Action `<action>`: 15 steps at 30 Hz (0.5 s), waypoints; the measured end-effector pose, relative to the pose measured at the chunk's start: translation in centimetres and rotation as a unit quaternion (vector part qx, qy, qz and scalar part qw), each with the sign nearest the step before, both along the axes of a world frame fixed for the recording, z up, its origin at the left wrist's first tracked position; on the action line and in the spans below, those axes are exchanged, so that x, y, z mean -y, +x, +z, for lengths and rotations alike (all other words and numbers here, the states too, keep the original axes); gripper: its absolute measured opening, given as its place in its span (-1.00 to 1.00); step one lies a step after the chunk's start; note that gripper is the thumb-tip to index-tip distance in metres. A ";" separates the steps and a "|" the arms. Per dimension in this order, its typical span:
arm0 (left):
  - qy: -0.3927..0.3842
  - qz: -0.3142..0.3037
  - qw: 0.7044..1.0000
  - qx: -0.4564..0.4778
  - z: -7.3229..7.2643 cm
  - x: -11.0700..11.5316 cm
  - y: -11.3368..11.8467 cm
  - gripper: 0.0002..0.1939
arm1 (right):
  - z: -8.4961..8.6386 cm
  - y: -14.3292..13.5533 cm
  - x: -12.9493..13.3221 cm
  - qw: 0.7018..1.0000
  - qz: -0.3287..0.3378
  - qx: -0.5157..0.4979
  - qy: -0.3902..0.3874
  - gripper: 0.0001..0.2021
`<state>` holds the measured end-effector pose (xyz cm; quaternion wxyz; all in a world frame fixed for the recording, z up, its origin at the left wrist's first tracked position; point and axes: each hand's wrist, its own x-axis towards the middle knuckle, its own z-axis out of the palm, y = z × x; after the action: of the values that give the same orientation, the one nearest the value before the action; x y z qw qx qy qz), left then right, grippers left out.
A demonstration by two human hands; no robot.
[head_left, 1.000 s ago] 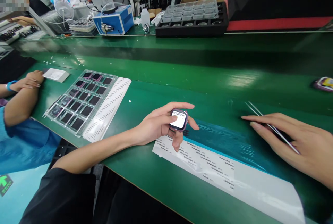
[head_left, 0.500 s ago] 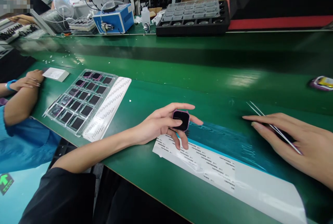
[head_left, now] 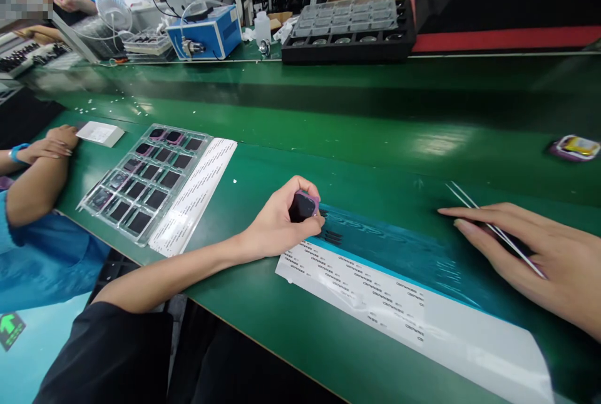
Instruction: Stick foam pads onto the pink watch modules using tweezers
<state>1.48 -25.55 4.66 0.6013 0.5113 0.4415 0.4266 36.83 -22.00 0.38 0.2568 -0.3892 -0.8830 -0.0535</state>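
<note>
Centrally, the left hand (head_left: 280,222) pinches a purple-rimmed watch (head_left: 304,205) between thumb and curled fingers; the right hand (head_left: 535,247) pinches tweezers (head_left: 498,232) (tips slightly apart).

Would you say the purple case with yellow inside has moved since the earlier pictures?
Yes, the purple case has shifted left, judged against the nearer white sheet.

On the workbench (head_left: 244,304), a compartment tray (head_left: 161,176) lay leftmost but for a small box (head_left: 100,134) beyond it; a label strip (head_left: 195,197) ran along its right side. Farther right, the left hand (head_left: 286,219) held a smartwatch (head_left: 303,206) at a label sheet's (head_left: 357,285) left end. Tweezers (head_left: 504,241) lay in the right hand (head_left: 539,247), a watch case (head_left: 575,148) behind it.
</note>
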 end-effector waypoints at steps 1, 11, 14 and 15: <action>0.003 0.009 1.000 0.000 0.1 0.0 0.0 -0.73 | 0.0 0.0 0.0 1.000 0.000 -0.001 0.000 -0.65; -0.050 -0.059 0.995 0.070 0.0 0.0 -0.3 -0.57 | -0.2 -0.1 0.0 1.000 0.000 0.006 0.002 -0.66; -0.043 -0.089 0.991 0.086 -0.3 -0.1 -0.3 -0.64 | -0.3 0.1 0.0 1.000 -0.002 0.006 -0.007 -0.65; -0.044 -0.097 0.991 0.085 -0.4 -0.1 -0.3 -0.64 | -0.3 0.2 0.1 1.000 -0.002 0.007 -0.011 -0.65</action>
<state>1.16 -25.43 4.27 0.6969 0.4871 0.3553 0.3883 37.01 -22.08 0.04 0.2463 -0.3932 -0.8846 -0.0467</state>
